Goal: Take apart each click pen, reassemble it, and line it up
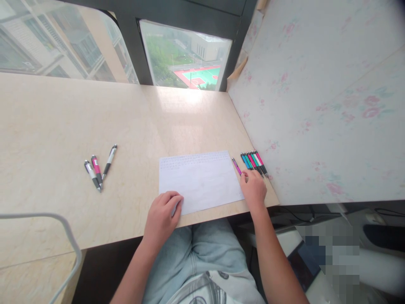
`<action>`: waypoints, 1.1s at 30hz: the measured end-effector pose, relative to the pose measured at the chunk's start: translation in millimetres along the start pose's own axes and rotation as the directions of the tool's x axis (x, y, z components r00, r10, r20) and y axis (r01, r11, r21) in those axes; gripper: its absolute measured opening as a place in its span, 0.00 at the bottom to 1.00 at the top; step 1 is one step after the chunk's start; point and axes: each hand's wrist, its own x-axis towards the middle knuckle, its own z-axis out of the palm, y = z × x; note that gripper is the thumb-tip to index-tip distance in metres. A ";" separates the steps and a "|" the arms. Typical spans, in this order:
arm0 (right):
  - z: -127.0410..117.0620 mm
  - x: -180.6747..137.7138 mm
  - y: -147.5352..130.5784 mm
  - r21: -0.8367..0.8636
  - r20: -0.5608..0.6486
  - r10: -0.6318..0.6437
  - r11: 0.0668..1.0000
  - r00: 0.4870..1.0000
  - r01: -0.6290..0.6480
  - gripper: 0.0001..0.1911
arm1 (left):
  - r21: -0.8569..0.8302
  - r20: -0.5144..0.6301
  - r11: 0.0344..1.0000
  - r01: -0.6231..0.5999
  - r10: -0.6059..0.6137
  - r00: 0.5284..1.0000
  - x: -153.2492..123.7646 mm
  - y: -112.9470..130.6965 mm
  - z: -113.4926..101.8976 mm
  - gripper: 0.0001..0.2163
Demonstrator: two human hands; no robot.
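Note:
A white sheet of paper (199, 181) lies near the table's front edge, with lines of handwriting across its upper part. My left hand (164, 211) rests on its lower left corner, fingers loosely bent and thumb apart, holding nothing. At the sheet's right side, my right hand (254, 188) is closed on the lower end of a purple pen (236, 166). The pen's upper end points away from me; the fingers hide its lower part. Just beyond that hand, several pens (253, 160) in blue, teal, pink, black and white lie side by side in a row.
Two white pens (110, 160) and a pink pen (95, 164) lie on the table (126, 122) to the left. A grey cable or tube (68, 232) curves across the front left. The flowered wall (303, 105) bounds the right side; windows (186, 55) stand behind.

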 end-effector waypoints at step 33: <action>1.0 12.2 5.1 -0.039 -0.045 0.032 0.999 0.998 -0.033 0.14 | -0.008 0.015 1.000 0.014 -0.014 1.000 1.0 1.6 -1.0 0.07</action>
